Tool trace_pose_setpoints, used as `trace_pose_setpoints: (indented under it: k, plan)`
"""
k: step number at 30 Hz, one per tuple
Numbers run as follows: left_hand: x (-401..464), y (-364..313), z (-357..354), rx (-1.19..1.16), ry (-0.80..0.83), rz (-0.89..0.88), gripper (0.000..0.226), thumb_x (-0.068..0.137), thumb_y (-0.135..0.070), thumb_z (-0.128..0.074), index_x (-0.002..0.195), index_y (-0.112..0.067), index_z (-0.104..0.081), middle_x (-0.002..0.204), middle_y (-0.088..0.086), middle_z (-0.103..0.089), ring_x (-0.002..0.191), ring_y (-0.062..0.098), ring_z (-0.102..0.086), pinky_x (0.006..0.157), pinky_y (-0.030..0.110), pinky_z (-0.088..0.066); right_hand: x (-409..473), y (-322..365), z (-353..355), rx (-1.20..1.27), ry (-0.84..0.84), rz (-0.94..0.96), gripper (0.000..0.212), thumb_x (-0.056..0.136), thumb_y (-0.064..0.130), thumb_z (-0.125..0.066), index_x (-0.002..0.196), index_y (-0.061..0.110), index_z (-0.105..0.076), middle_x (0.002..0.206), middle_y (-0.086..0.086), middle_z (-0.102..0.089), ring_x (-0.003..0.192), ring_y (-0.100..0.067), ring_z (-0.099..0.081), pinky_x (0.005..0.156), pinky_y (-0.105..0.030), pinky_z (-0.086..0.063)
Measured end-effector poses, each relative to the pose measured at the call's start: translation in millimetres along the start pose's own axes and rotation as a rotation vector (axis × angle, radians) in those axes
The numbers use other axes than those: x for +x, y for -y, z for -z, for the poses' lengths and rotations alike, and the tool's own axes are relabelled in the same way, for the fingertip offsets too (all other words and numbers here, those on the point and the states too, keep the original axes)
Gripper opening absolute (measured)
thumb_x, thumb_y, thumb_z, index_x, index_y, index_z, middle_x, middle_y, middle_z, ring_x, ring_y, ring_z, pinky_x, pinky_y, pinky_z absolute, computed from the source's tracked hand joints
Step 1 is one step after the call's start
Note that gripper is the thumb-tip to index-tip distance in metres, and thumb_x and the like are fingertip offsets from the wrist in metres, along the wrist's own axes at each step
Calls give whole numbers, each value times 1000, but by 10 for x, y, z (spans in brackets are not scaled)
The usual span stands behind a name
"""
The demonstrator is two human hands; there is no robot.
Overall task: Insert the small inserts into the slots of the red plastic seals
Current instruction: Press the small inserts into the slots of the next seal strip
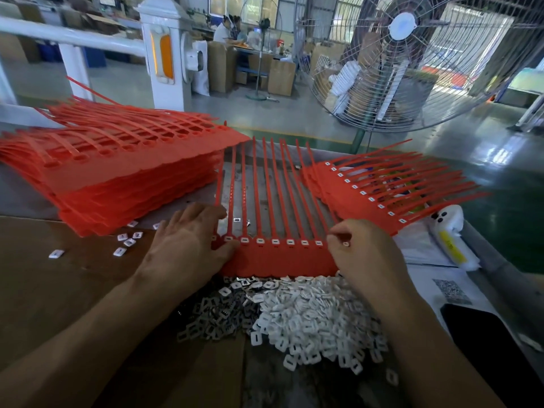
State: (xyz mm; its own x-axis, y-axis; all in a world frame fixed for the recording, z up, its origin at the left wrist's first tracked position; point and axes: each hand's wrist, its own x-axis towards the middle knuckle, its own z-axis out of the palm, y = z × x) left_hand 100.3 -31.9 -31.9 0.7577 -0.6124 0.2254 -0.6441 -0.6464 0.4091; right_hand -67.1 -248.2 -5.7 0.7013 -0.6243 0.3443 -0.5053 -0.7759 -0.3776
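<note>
— Loose inserts [306, 316] lay heaped nearest us, white ones and darker metal ones mixed, touching the near edge of the red strip of seals [279, 260] we were filling.

— Our left hand [188, 245] lay flat with straight fingers, pressing the strip's left end. Our right hand [362, 251] pinched one insert at the rightmost slot.

— Right. We judged the risk was tilt: if that piece went in crooked, it could jam or pop out.

— And had our left lifted, the strip might have slid into the heap.
</note>
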Motion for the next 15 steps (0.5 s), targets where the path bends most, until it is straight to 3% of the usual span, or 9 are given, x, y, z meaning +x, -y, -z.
trace_pose_setpoints:
  k: [3,7,11,15]
  plan:
    - [2,57,5,103,4,46,71,80,-81,-45,141,-45,-42,143,-6,-47,136,22,-39,112,48,-31,4,-105,19,-110,67,-105,29,96,42,-62,110,18,-73,109,-1,-68,99,-23,-64,80,-37,-52]
    - [5,76,5,202,13,105,83,72,-91,-33,132,-39,-54,138,-1,-52,131,27,-41,108,49,-31,15,-124,9,-147,122,-163,41,94,53,-61,102,15,-74,103,-3,-69,89,-24,-66,79,-42,-57]
    - [20,61,22,167,56,112,79,69,-92,-32,122,-41,-59,135,-2,-52,129,26,-41,106,49,-31,37,-162,6,-171,155,-229,51,94,59,-58,113,14,-70,111,-7,-67,98,-28,-65,84,-43,-56]
    - [6,37,36,139,63,103,68,73,-88,-39,115,-39,-60,127,-3,-54,125,24,-43,104,47,-32,48,-184,-18,-131,159,-231,48,93,57,-61,112,13,-69,110,-6,-66,96,-26,-64,83,-42,-56]
